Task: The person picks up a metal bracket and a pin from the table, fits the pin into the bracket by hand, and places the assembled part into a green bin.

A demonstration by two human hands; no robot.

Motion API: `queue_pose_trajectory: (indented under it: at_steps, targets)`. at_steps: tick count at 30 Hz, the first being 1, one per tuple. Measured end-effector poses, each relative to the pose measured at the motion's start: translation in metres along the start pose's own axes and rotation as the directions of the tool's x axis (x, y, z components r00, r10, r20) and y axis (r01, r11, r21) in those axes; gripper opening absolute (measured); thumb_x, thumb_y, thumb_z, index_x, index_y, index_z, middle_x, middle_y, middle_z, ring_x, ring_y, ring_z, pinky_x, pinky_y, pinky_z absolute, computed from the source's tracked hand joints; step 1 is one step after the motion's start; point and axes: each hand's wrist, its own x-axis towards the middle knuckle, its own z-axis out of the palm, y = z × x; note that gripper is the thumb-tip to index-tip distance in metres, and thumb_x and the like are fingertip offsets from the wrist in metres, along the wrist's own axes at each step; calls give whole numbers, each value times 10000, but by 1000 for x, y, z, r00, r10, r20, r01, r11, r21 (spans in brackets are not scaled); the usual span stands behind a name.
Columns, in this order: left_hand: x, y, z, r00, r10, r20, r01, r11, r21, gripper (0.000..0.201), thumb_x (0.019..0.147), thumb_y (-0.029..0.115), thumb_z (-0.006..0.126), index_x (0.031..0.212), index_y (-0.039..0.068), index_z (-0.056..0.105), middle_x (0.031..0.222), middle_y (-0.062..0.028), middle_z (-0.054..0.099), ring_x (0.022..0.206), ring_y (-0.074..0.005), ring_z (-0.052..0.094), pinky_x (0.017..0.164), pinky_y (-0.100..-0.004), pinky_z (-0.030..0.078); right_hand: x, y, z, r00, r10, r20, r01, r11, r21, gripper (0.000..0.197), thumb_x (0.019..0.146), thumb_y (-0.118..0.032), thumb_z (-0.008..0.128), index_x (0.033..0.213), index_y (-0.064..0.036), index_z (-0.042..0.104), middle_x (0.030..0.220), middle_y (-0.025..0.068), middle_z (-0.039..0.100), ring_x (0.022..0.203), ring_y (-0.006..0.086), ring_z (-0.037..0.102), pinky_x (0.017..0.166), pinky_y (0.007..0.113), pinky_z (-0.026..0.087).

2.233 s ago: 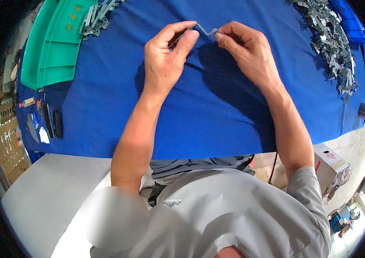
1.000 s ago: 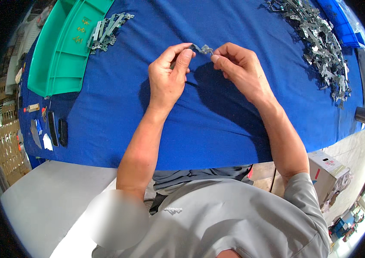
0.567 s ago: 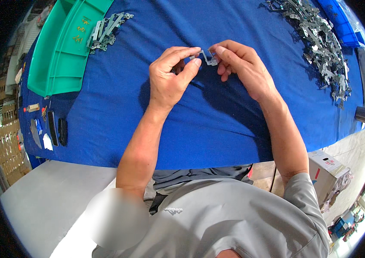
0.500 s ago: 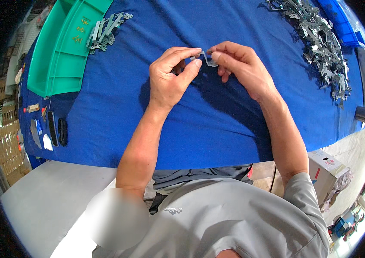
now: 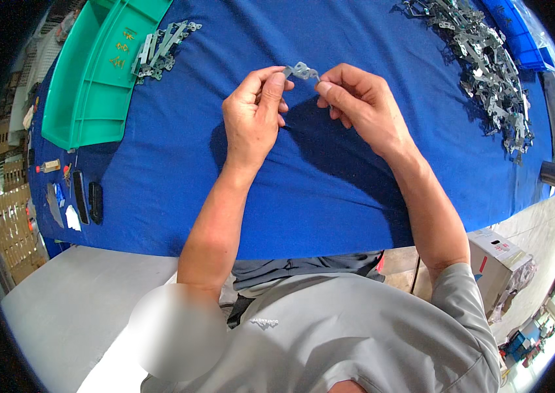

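Between my two hands, above the blue cloth (image 5: 277, 209), is a small silvery metal bracket (image 5: 301, 70) with holes in it. My left hand (image 5: 251, 114) is closed, pinching the bracket's left end between thumb and fingers. At its right end my right hand (image 5: 362, 105) is also closed, thumb and forefinger pressed together on the metal. The fingers hide both ends of the bracket. A heap of similar metal brackets (image 5: 490, 78) lies at the far right, and a smaller pile (image 5: 160, 49) lies at the far left.
A green plastic bin (image 5: 97, 98) stands at the left, with small brass-coloured pieces (image 5: 120, 47) in it. Nearer lie two dark slim objects (image 5: 88, 198) and a small bottle (image 5: 48, 166). A blue bin (image 5: 536, 59) stands at the far right. A white carton (image 5: 497, 255) sits beyond the near right edge.
The bracket has been turned and raised slightly, so its holed face now shows. My left hand has rotated, its thumb now pointing up; the right hand has shifted little.
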Motion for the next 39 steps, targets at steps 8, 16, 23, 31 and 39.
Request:
queue_pose_trajectory:
  at_steps: [8,16,23,31,39]
  targets:
    - [0,-6,-3,996,89,29,-90,994,65,255,1011,207,602,1164,19,683,928,-51,725,647,-37,562,508,-184,454,1,1,-1,999,17,-37,-22,991,-133,215,949,-209,638,956,4,669,737,38,666,645,79,570,590,265,472]
    - [2,1,-6,958,274,85,-285,943,172,210,924,88,694,1112,1,723,1013,-77,716,856,-93,627,747,-216,496,0,3,0,997,40,-61,-51,980,-194,220,961,-206,615,978,7,668,763,51,672,660,91,602,599,265,501]
    - [1,2,-7,935,307,176,-338,923,185,224,881,53,724,1100,8,731,1058,-103,711,914,-141,655,802,-250,509,4,6,-7,995,100,10,-101,984,145,217,978,-206,602,1021,-3,665,845,23,645,699,89,586,612,259,522]
    - [-1,-2,-5,949,248,195,-285,939,193,208,943,113,670,1117,9,718,975,-81,726,795,-108,651,682,-221,507,4,4,-7,994,75,-85,-63,989,132,205,975,-225,623,1019,-29,667,782,-4,622,666,66,554,548,229,458]
    - [-1,-1,-2,1000,-1,5,1,1000,10,269,1018,236,591,1141,14,679,923,-68,726,651,-47,592,514,-183,477,0,-2,1,999,33,-5,-33,999,21,203,958,-203,633,971,-3,666,790,14,645,678,76,558,593,248,472]
